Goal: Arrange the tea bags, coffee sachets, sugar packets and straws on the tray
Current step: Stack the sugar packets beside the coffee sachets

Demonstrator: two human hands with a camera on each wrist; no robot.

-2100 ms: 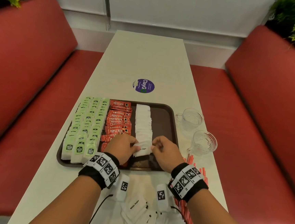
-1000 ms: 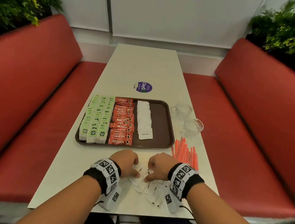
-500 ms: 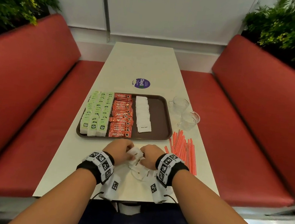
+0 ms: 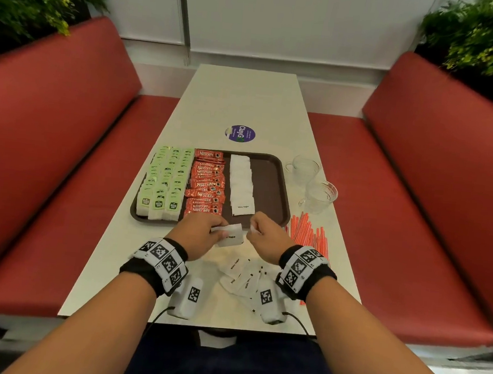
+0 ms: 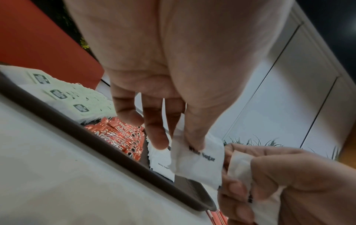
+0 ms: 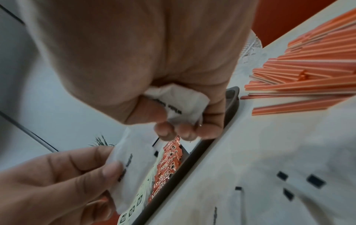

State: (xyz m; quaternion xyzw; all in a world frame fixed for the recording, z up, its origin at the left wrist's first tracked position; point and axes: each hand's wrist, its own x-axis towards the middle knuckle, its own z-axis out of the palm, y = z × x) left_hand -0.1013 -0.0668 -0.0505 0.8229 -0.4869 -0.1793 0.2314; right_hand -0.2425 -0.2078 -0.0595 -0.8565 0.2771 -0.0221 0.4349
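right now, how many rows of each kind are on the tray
tea bag rows: 3
coffee sachet rows: 1
sugar packet rows: 1
straws: 0, all lie on the table
total rows on the tray: 5

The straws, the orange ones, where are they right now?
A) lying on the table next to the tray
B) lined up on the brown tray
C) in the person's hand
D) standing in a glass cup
A: the straws lie loose on the table just right of the tray, none on it; each hand pinches a white sugar packet instead.
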